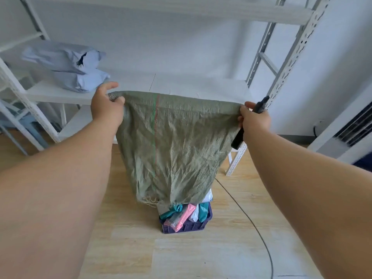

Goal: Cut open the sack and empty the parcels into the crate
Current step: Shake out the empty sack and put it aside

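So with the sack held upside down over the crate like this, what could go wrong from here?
The purple crate already looks heaped with parcels, so anything left in the green sack may spill onto the floor. The right hand grips both the sack corner and a black cutter, so either could slip.

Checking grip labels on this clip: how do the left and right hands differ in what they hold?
The left hand grips only the sack's corner, bunched in its fingers. The right hand pinches the opposite corner and also holds a black cutter, which sticks out above and below it. The left hand sits slightly higher. Both hold the sack upside down over the crate.
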Action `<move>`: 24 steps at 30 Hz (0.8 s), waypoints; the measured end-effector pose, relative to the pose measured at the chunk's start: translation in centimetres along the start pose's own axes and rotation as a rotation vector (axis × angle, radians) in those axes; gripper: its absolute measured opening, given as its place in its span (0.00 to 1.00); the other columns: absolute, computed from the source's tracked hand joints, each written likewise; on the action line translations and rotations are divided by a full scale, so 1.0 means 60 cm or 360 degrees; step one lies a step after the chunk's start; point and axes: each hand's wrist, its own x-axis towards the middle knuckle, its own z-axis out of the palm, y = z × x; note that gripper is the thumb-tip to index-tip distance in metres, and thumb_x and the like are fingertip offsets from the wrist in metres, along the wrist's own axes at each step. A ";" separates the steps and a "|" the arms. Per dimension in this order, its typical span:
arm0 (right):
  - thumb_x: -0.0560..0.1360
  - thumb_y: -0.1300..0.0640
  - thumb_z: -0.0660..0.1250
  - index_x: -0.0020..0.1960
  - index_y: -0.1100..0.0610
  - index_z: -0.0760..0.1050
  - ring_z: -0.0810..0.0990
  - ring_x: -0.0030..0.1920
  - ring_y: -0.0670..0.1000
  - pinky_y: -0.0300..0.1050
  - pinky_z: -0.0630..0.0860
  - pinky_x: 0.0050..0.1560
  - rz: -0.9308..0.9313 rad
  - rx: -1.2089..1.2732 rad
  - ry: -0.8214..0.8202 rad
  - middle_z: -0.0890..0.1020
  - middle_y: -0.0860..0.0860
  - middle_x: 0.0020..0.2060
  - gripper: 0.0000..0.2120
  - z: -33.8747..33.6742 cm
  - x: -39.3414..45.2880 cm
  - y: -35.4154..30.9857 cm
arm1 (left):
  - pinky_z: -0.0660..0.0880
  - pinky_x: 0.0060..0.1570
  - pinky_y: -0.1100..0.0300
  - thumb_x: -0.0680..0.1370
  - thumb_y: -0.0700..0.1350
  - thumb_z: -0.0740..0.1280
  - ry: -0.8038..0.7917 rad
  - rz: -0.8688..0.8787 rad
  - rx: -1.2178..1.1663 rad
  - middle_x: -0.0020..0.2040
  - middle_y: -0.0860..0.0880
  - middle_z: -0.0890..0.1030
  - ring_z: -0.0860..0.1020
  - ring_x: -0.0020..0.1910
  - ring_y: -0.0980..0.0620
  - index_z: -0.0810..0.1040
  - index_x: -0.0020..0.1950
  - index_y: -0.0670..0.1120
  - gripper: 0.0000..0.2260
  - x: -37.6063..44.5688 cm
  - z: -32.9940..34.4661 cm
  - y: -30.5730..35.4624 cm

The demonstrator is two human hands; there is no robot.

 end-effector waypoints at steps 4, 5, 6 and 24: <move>0.73 0.60 0.68 0.41 0.49 0.75 0.83 0.37 0.54 0.48 0.82 0.41 -0.0088 -0.0441 0.0014 0.81 0.52 0.38 0.06 -0.032 0.027 -0.006 | 0.73 0.51 0.56 0.77 0.39 0.67 -0.0184 0.0062 0.0424 0.61 0.47 0.77 0.77 0.55 0.44 0.78 0.61 0.53 0.15 0.001 0.032 0.018; 0.72 0.59 0.68 0.40 0.49 0.75 0.85 0.40 0.56 0.51 0.82 0.45 -0.0116 -0.0464 0.0085 0.82 0.52 0.39 0.06 -0.041 0.039 -0.005 | 0.73 0.52 0.56 0.77 0.41 0.68 -0.0153 0.0039 0.0419 0.61 0.47 0.78 0.77 0.56 0.44 0.78 0.61 0.52 0.14 0.000 0.038 0.024; 0.73 0.58 0.67 0.41 0.49 0.75 0.85 0.42 0.57 0.54 0.83 0.46 -0.0099 -0.0464 0.0134 0.82 0.52 0.40 0.05 -0.048 0.051 -0.005 | 0.73 0.53 0.55 0.76 0.41 0.69 -0.0172 0.0044 0.0441 0.62 0.47 0.77 0.77 0.57 0.44 0.78 0.61 0.52 0.15 -0.002 0.046 0.028; 0.72 0.57 0.75 0.50 0.56 0.74 0.76 0.33 0.52 0.51 0.79 0.46 -0.0419 -0.0848 -0.0567 0.77 0.50 0.34 0.12 0.032 -0.013 -0.030 | 0.72 0.53 0.60 0.69 0.53 0.77 -0.0803 0.0487 -0.0209 0.51 0.55 0.79 0.77 0.52 0.55 0.68 0.67 0.51 0.31 -0.109 0.167 0.123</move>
